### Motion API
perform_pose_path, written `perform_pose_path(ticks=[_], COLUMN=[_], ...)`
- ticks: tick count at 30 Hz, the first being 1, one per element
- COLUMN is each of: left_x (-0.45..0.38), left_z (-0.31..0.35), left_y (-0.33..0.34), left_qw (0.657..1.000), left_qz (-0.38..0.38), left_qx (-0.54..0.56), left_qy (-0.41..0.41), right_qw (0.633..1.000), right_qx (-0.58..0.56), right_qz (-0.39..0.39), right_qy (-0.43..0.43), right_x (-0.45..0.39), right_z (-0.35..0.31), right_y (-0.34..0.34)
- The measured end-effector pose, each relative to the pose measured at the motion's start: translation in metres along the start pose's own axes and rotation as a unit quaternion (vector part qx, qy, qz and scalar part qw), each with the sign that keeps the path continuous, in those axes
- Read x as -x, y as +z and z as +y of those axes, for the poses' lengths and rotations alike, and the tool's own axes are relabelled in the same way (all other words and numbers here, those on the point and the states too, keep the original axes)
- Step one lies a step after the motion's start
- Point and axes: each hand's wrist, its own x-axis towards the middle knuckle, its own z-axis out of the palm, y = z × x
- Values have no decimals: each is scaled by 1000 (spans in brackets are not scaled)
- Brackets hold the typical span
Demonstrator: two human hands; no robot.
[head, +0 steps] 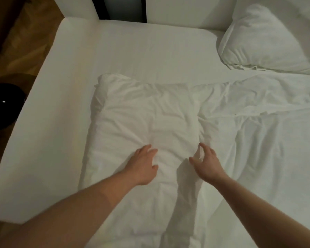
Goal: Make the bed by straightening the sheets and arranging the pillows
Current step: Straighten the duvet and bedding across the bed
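White duvet (150,122) runs lengthwise ahead; my left hand (143,165) presses flat, right hand (207,161) spread loose, both equally near.

I see the duvet (150,113) lying across the bed's (64,77) near half, a pillow (268,40) far right, and the floor (25,42) left.

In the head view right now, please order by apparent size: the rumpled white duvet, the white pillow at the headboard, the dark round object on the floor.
1. Rumpled white duvet
2. White pillow
3. Dark round object, partly cut off, farther away; true size unsure.
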Motion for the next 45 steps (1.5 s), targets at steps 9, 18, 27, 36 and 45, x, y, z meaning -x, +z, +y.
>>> perform_pose_path(ticks=[9, 18, 27, 36, 45], left_x=[54, 102, 103, 83, 39], left_z=[105, 181, 217, 312, 440], left_y=[-9, -52, -69, -60, -6], left_qw=[1000, 1000, 998, 993, 996], left_qz=[-1, 29, 38, 44, 26], left_qx=[19, 12, 10, 0, -5], left_qy=[-16, -1, 41, 106, 91], right_qw=[990, 995, 991, 979, 970], right_qx=[-135, -99, -79, -99, -156], right_qz=[-20, 25, 92, 148, 143], right_qy=[31, 1, 62, 102, 118], right_x=[77, 154, 191, 200, 170], right_z=[35, 72, 131, 207, 336], right_y=[-77, -165, -222, -286, -364])
